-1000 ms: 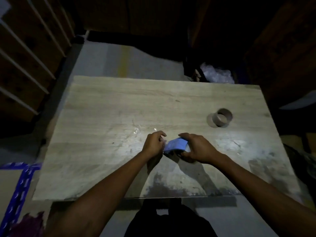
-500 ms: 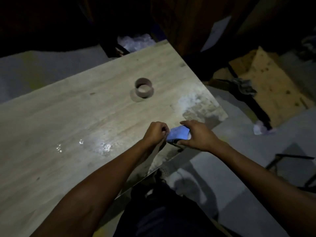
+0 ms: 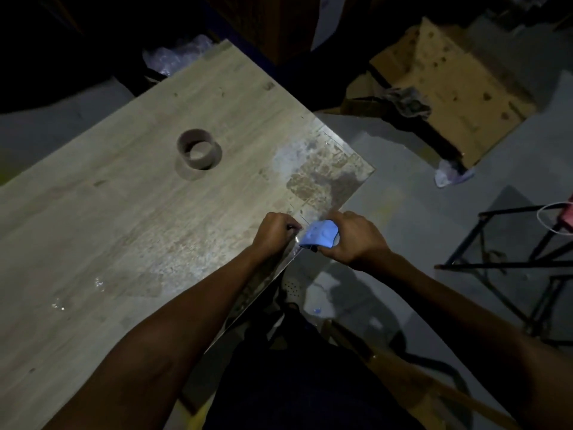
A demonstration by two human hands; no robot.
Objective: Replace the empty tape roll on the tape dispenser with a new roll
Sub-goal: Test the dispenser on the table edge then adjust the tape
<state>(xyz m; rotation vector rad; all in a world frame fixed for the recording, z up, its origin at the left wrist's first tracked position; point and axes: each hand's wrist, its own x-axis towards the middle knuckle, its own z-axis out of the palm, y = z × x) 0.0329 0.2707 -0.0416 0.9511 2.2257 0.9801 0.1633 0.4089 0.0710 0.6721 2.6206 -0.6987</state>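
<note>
I'm seeing the right hand [image 3: 353, 238] wrapping over the blue tape dispenser [image 3: 319, 238], clenched on it from the right and top, pinning it right at the near edge of the wooden table [image 3: 130, 212]. The left hand [image 3: 273, 232] is sitting just beside the dispenser's left end, fingers curled tight in a pinch; it looks like it's gripping a shiny strip of tape [image 3: 298, 240] coming off that end, but it's dark and I can't tell for sure what's between the fingertips. The dispenser's long axis is running roughly left-right between the two hands, so any pull on the strip is going leftward, away from the holding hand. The empty cardboard core [image 3: 199, 149] is standing on its rim further out on the table, up and to the left, well apart from both hands, nearer the left one. Whether a new roll is sitting inside the dispenser is hidden under the right palm. I'm judging we're at the threading or tear-off end of the swap.
</note>
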